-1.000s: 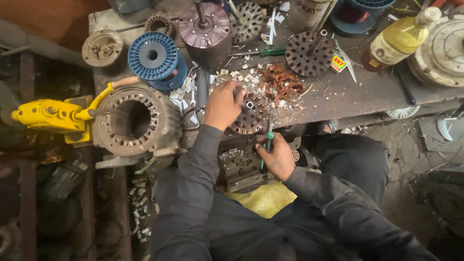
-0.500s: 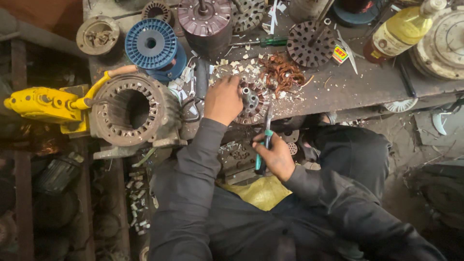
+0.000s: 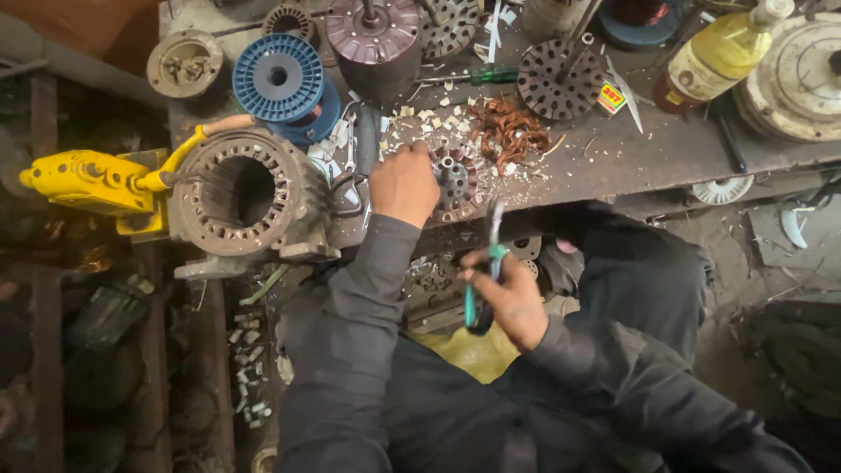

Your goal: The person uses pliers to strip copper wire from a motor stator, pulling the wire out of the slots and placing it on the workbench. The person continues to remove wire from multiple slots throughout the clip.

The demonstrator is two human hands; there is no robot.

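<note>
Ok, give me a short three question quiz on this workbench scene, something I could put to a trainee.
1. True or false: the left hand rests on the small round stator at the bench edge.
2. What does the right hand hold?
A. a hammer
B. teal-handled pliers
C. a paint brush
3. Fill in: the blue spool lies behind the large ____ motor housing.

Key:
1. true
2. B
3. round

A motor repair workshop. The grimy metal desk (image 3: 631, 162) carries a bare stator (image 3: 241, 193) at nine o'clock, a blue wire spool (image 3: 280, 83) at eleven, perforated end plates (image 3: 556, 79), stripped copper wire (image 3: 508, 131) and an oil bottle (image 3: 718, 57) at one.
</note>
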